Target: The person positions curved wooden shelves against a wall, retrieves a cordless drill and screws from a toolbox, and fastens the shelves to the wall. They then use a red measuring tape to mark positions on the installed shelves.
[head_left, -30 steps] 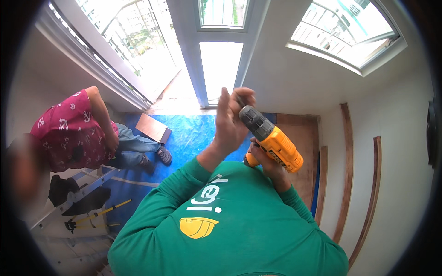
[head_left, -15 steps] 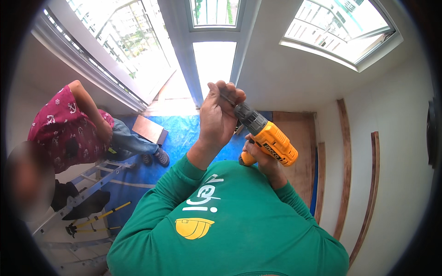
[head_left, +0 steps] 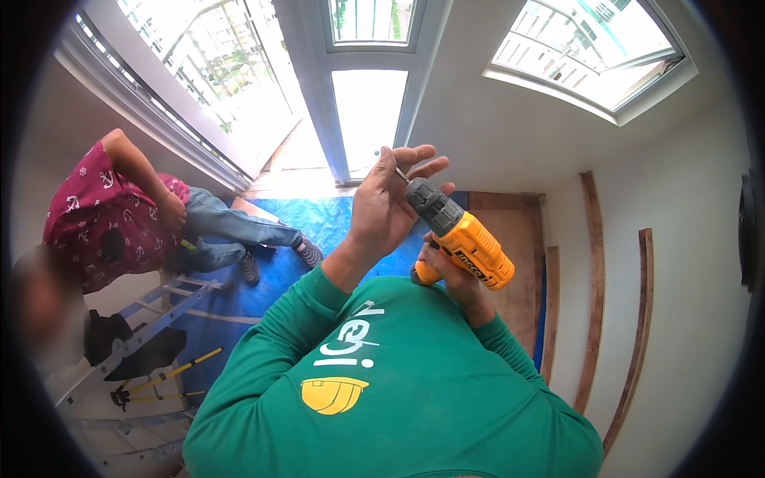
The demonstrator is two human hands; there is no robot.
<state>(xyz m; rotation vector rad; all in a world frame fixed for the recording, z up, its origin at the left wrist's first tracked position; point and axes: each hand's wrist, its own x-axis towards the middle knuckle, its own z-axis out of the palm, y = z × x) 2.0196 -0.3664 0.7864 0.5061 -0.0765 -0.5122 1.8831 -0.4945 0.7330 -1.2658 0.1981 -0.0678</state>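
Observation:
A yellow-orange cordless drill (head_left: 476, 253) with a dark grey chuck (head_left: 434, 205) is held in front of my chest, pointing up and to the left. My right hand (head_left: 451, 271) is wrapped around its handle. From the chuck's tip sticks a thin metal bit (head_left: 403, 175). My left hand (head_left: 384, 203) is beside the chuck, fingers spread behind the bit and thumb raised close to it. Whether the thumb touches the bit I cannot tell.
At left a person (head_left: 119, 207) in a maroon shirt stands by an aluminium ladder (head_left: 151, 315). A yellow-legged tripod (head_left: 171, 373) is below it. Blue sheeting (head_left: 315, 215) covers floor ahead. Wooden strips (head_left: 591, 295) stand along the right wall, and a glass door (head_left: 215, 72) is at upper left.
My left hand's fingers have uncurled from around the bit and spread out. The drill has barely shifted. The person at left has stepped, one foot moving right over the sheeting.

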